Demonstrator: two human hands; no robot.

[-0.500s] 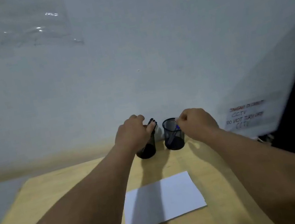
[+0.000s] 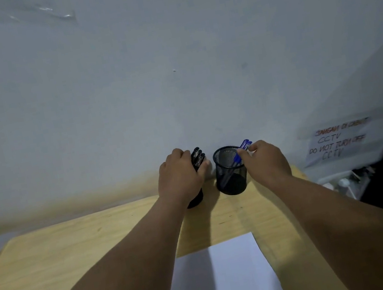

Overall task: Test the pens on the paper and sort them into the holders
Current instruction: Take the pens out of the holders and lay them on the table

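Note:
Two black mesh holders stand at the table's far edge by the wall. My left hand (image 2: 180, 177) is closed around a bunch of black pens (image 2: 198, 157) whose caps stick up above the left holder (image 2: 196, 199), mostly hidden behind the hand. My right hand (image 2: 266, 161) grips blue pens (image 2: 244, 147) that lean in the right holder (image 2: 231, 174), their caps above its rim. A white sheet of paper (image 2: 236, 275) lies flat near the front of the table, between my forearms.
The light wooden table (image 2: 78, 262) meets a white wall. A handwritten CCTV notice (image 2: 338, 142) hangs at the right, with some clutter (image 2: 345, 184) below it. Clear plastic (image 2: 34, 11) is stuck high on the wall.
The view has tilted and moved closer. The black and blue pen caps now show higher above both holders, in my hands.

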